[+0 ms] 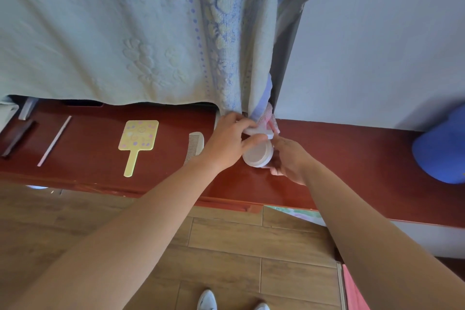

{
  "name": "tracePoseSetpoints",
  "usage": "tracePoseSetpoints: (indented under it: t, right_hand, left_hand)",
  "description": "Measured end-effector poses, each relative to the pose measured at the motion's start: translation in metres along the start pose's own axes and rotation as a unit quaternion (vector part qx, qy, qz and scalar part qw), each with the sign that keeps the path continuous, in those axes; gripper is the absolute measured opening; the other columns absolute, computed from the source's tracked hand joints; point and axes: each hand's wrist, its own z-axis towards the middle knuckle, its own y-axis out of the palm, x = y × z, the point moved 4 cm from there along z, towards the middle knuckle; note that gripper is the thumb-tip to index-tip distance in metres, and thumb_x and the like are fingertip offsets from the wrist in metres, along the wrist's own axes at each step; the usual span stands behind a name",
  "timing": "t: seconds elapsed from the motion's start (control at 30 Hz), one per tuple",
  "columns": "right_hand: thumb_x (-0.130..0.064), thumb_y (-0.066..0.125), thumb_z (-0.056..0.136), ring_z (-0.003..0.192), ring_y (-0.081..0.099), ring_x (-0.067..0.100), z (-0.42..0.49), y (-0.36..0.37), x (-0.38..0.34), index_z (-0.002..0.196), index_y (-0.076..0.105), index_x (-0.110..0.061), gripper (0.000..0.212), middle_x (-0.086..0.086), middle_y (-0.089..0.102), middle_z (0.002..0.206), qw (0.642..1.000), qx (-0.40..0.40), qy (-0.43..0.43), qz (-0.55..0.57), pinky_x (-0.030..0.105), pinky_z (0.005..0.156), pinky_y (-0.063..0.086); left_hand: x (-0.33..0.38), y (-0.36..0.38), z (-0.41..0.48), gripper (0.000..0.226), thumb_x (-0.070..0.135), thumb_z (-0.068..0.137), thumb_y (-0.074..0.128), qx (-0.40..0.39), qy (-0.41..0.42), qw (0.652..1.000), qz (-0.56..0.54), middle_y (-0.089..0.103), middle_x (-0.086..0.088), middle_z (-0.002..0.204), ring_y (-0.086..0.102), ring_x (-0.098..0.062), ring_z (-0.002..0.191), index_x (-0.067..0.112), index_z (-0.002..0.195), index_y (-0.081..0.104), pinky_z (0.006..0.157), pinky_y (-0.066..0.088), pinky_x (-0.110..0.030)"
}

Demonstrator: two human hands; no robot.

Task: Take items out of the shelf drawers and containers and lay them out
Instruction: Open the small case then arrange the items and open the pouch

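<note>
Hand mirror (138, 139), white comb (196, 145) and thin stick (54, 141) lie out on the wooden ledge (352, 158); my right hand (289, 161) cups the white jar (259, 155) there, my left hand (229, 145) pinching a white piece (260, 131) atop it, its contents, I judge, not yet out.

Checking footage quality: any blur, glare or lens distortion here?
Head view: wide-angle lens bows the red shelf; soft sheen on it left of the yellow mirror; towel smeared toward the top; left hand, right hand and white jar fairly sharp.
</note>
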Motion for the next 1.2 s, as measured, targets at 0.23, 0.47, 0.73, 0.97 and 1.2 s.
tracePoseSetpoints:
  t: [0.23, 0.47, 0.73, 0.97, 1.2]
  right_hand:
    - [-0.009, 0.050, 0.101, 0.089, 0.068, 0.026, 0.001, -0.002, 0.004, 0.114, 0.062, -0.004, 0.018, 0.015, 0.068, 0.108, 0.990, -0.023, -0.040, 0.137, 0.033, 0.077, 0.059]
    - [0.005, 0.061, 0.093, 0.093, 0.070, 0.024, 0.005, -0.016, 0.016, 0.119, 0.062, 0.003, 0.027, 0.018, 0.067, 0.113, 0.996, 0.074, -0.049, 0.018, 0.029, 0.077, 0.061]
    - [-0.004, 0.058, 0.094, 0.076, 0.073, 0.013, -0.003, -0.009, 0.004, 0.112, 0.071, -0.020, 0.027, -0.003, 0.072, 0.096, 0.953, 0.135, -0.099, -0.251, 0.018, 0.066, 0.052]
    - [-0.008, 0.060, 0.095, 0.074, 0.072, 0.019, -0.002, 0.001, 0.006, 0.117, 0.071, -0.017, 0.026, 0.001, 0.073, 0.106, 0.940, 0.170, -0.101, -0.277, 0.012, 0.057, 0.043]
    - [-0.003, 0.063, 0.092, 0.085, 0.058, 0.011, -0.003, 0.004, 0.005, 0.113, 0.075, -0.013, 0.026, 0.004, 0.074, 0.105, 0.906, 0.209, -0.138, -0.342, 0.022, 0.078, 0.043]
  left_hand:
    - [-0.005, -0.005, 0.013, 0.027, 0.034, 0.090, 0.062, 0.049, -0.004, 0.999, 0.016, 0.063, -0.014, 0.093, 0.054, -0.031, 0.097, 0.013, 0.103, 0.073, 0.084, 0.036, -0.027]
    - [0.001, 0.001, 0.016, 0.022, 0.018, 0.093, 0.061, 0.012, 0.040, 0.999, 0.015, 0.065, -0.013, 0.100, 0.054, -0.029, 0.101, 0.009, 0.111, 0.071, 0.086, 0.040, -0.030]
    - [-0.020, 0.004, 0.029, 0.018, 0.008, 0.091, 0.057, 0.063, -0.046, 0.997, -0.022, 0.070, -0.013, 0.096, 0.059, -0.028, 0.093, 0.006, 0.096, 0.075, 0.082, 0.043, -0.036]
    - [-0.021, 0.009, 0.040, 0.016, 0.009, 0.090, 0.059, 0.048, -0.074, 0.995, -0.053, 0.068, -0.014, 0.092, 0.059, -0.022, 0.089, 0.005, 0.090, 0.075, 0.076, 0.042, -0.029]
    - [-0.023, 0.014, 0.044, 0.016, 0.013, 0.090, 0.062, 0.045, -0.100, 0.991, -0.075, 0.071, -0.005, 0.097, 0.061, -0.016, 0.092, 0.013, 0.098, 0.076, 0.070, 0.032, -0.009]
